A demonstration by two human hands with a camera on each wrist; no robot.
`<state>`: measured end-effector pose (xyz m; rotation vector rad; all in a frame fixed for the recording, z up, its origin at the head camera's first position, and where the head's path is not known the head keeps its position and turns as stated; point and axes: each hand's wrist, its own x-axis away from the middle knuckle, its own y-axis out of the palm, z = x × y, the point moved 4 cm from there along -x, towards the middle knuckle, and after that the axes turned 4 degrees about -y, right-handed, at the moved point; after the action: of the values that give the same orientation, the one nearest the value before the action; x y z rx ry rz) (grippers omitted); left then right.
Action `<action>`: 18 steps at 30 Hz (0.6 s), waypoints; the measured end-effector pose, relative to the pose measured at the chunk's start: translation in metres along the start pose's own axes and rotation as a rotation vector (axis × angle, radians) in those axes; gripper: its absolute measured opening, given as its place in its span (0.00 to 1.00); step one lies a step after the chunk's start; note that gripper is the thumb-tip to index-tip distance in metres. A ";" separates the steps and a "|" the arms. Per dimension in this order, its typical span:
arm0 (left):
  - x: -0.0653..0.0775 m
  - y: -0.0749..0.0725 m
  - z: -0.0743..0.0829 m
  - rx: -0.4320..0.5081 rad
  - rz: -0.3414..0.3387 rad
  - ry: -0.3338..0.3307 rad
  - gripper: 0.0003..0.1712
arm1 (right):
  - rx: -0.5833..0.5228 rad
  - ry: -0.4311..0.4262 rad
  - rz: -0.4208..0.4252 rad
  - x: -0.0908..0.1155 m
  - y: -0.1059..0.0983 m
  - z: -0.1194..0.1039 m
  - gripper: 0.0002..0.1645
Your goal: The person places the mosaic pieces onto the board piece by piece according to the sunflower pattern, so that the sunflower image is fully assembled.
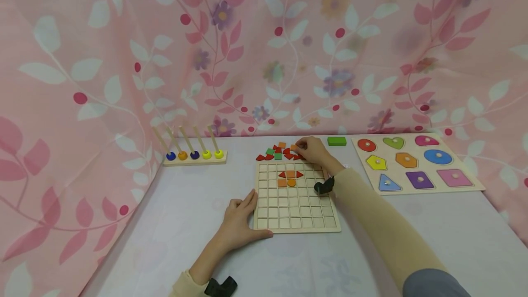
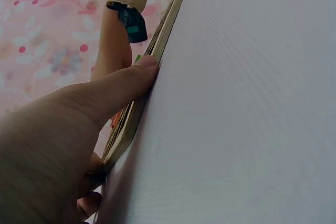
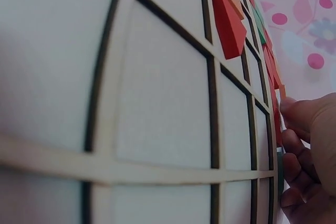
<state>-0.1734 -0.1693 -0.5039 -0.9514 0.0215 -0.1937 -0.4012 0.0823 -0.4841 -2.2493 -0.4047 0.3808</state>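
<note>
A wooden grid board (image 1: pixel 297 212) lies on the table. Set in its upper cells are two orange squares (image 1: pixel 290 174), an orange disc (image 1: pixel 292 183) and two red triangles (image 1: pixel 282 175). My left hand (image 1: pixel 237 226) rests at the board's near left corner, thumb (image 2: pixel 126 80) straight along the front edge and fingers against the left side. Beyond the board's far edge, my right hand (image 1: pixel 314 150) pinches an orange square piece (image 1: pixel 293 147) over a loose pile of red, green and orange pieces (image 1: pixel 277 156). Its lower fingers (image 3: pixel 296 169) are bent near the board's rim.
At the back left stands a peg rack (image 1: pixel 195 161) with blue, orange and yellow beads. A green block (image 1: pixel 337 141) lies to the right of the pile. Further right is a shape puzzle board (image 1: pixel 392 171) with knobbed pieces. A floral curtain (image 1: pixel 288 58) hangs behind the table.
</note>
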 end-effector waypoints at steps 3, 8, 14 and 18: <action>-0.001 0.000 0.000 -0.001 -0.001 -0.002 0.71 | -0.008 0.001 0.002 0.000 0.000 0.000 0.22; 0.000 0.000 0.000 0.004 0.001 -0.002 0.71 | -0.029 0.015 0.009 0.001 -0.001 0.000 0.22; 0.000 -0.001 0.000 0.010 0.002 0.004 0.71 | -0.042 0.007 0.042 0.007 -0.005 -0.001 0.21; 0.000 0.000 -0.001 0.015 0.002 0.005 0.71 | -0.041 -0.010 0.069 0.013 -0.009 -0.005 0.21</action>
<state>-0.1734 -0.1701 -0.5038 -0.9359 0.0258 -0.1941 -0.3891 0.0898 -0.4756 -2.3061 -0.3442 0.4237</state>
